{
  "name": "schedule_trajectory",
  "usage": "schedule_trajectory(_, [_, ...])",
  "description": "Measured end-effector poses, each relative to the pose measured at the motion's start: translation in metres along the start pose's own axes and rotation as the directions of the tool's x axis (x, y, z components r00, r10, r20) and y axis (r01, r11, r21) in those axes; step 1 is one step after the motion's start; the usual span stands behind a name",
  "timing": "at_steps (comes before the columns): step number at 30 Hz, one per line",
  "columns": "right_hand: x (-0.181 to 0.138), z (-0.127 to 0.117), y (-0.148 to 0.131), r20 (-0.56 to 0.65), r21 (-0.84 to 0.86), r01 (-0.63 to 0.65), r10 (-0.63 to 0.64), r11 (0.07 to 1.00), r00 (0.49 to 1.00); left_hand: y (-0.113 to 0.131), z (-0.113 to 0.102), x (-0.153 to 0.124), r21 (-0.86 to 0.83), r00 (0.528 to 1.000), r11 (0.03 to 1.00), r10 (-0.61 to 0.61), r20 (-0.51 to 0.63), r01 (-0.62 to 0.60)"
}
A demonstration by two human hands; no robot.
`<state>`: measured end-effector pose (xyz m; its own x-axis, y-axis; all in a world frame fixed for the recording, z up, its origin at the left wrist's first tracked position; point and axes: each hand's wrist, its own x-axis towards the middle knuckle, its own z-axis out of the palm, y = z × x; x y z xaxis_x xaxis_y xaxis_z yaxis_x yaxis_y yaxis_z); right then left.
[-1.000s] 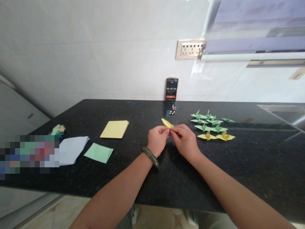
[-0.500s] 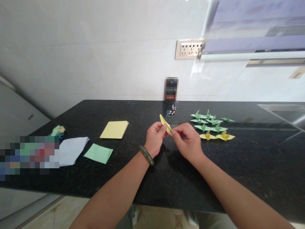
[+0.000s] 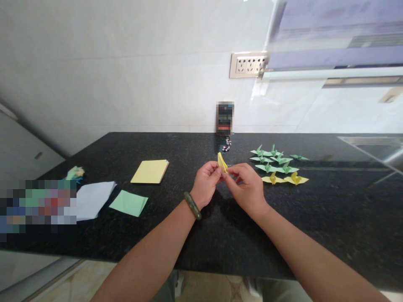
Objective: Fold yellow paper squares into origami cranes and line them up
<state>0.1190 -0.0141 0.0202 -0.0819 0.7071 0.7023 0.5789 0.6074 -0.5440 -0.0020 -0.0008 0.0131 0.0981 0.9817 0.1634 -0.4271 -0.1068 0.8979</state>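
My left hand (image 3: 206,183) and my right hand (image 3: 248,187) meet above the black counter (image 3: 189,226), both pinching a small folded yellow paper piece (image 3: 222,162) whose narrow point sticks up and away from me. A dark green bangle (image 3: 192,205) sits on my left wrist. Just right of my hands lie several finished paper cranes: green ones (image 3: 271,161) behind and two yellow ones (image 3: 285,179) in front.
A stack of yellow sheets (image 3: 150,171), a green sheet (image 3: 128,203) and white sheets (image 3: 92,199) lie to the left. A crumpled paper bit (image 3: 74,172) is beyond them. A phone (image 3: 225,118) leans on the wall with a small beaded item (image 3: 226,144) before it. A sink (image 3: 374,147) is far right.
The yellow piece has been turned between my fingers from lying nearly flat to pointing more upright, and my hands have shifted slightly.
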Motion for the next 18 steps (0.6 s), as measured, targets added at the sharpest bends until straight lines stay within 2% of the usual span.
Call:
schedule_trajectory(5, [0.0017, -0.0012, -0.0010, -0.002, 0.029, -0.043, 0.043, 0.999, 0.999, -0.0020, -0.0011, 0.0002, 0.022, 0.999, 0.999, 0.025, 0.023, -0.025])
schedule_trajectory(13, [0.0013, -0.0009, -0.0041, -0.001, 0.200, -0.124, 0.126, 0.972, 0.992, -0.0061, -0.0052, 0.0025, 0.079, 0.995, 0.992, 0.095, 0.003, -0.095])
schedule_trajectory(18, [-0.0008, 0.0011, -0.0037, -0.063, 0.238, -0.122, 0.140, 0.964, 0.988, -0.0058, -0.0063, 0.0030, 0.120, 0.992, 0.984, 0.130, -0.006, -0.128])
